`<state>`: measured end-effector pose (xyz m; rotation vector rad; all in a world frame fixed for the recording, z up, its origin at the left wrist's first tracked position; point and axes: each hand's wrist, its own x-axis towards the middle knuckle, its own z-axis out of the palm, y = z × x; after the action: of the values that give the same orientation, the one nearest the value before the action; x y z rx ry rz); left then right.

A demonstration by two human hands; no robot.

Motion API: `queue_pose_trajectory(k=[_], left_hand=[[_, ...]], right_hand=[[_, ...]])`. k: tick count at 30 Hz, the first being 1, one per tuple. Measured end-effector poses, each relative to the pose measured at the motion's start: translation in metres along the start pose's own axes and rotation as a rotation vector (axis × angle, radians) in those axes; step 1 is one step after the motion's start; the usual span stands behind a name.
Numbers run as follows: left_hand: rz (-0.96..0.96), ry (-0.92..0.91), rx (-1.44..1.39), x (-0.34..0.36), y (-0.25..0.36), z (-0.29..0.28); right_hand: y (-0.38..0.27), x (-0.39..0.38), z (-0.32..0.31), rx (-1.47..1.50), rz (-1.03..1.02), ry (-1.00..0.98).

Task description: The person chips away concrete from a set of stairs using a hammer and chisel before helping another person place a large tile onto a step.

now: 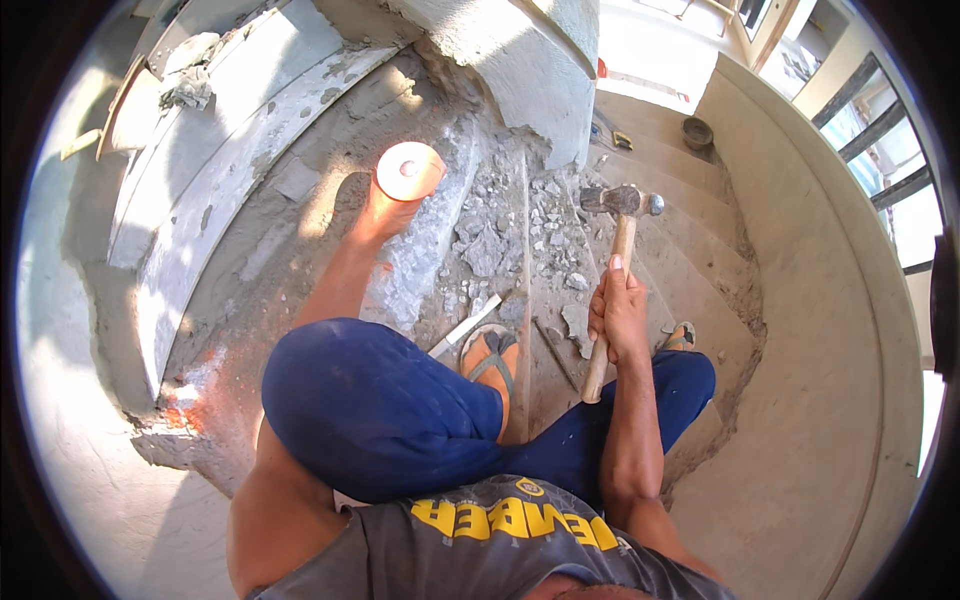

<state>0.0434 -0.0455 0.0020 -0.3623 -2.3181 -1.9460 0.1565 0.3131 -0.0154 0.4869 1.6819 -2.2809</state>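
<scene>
My left hand (384,214) is closed round the shaft of a chisel. The chisel's round orange hand guard (404,176), with a metal striking end at its middle, hides most of the fingers. Its tip is out of sight, over the broken concrete at the left of the steps. In my right hand (622,312) is the wooden handle of a hammer (621,202). Its dusty metal head is raised above the rubble, apart from the chisel. Between the two hands lie grey concrete chips (490,250).
A pale flat strip (465,326) and a dark rod (556,355) lie near my sandalled foot (492,362). Curved steps (690,265) descend on the right beside a plastered wall (810,300). A dark bowl (697,132) stands farther off. A rough-edged concrete block (530,75) rises ahead.
</scene>
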Motion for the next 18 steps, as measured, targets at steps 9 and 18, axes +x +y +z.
queue_pose_trajectory(k=[9,18], left_hand=[[0.042,0.029,0.087,-0.002,-0.023,-0.006],[0.023,-0.031,0.054,0.005,-0.005,0.018]], right_hand=[[-0.133,-0.069,0.075,0.122,-0.753,-0.305],[-0.058,-0.007,0.114,-0.715,-0.465,-0.272]])
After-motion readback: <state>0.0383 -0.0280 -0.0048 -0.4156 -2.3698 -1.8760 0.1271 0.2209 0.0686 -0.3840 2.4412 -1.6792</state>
